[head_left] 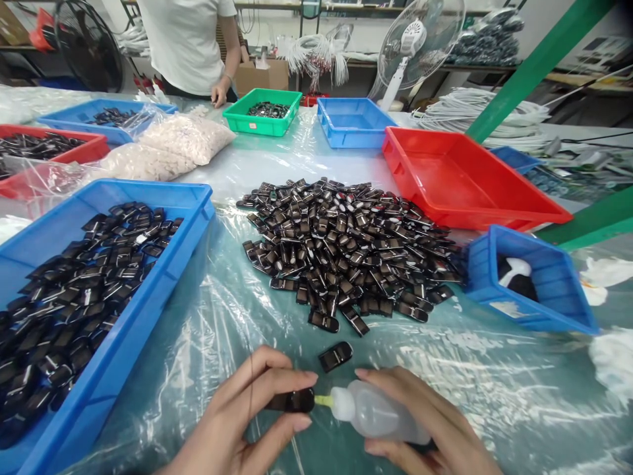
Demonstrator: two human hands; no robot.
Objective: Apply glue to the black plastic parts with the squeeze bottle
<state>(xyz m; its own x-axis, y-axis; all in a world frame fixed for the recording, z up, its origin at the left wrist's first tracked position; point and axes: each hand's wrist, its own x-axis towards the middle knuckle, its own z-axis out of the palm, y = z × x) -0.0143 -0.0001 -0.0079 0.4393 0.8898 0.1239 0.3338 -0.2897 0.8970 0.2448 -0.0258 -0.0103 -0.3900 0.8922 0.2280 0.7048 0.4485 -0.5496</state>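
Observation:
My left hand [242, 415] pinches a small black plastic part [293, 400] between thumb and fingers. My right hand [435, 429] is wrapped round a clear squeeze bottle [376, 414] lying sideways; its yellow nozzle [324, 400] touches the end of the black part. One loose black part [335, 356] lies on the plastic sheet just beyond my hands. A large heap of the same black parts [346, 244] covers the table's middle.
A blue tray [163, 264] with several black parts is at my left. Farther off are a red tray [459, 178], a small blue bin [534, 277], a blue tray [352, 122], a green tray [262, 112] and bags of white pieces [168, 148]. A person in a white shirt [188, 39] stands across the table.

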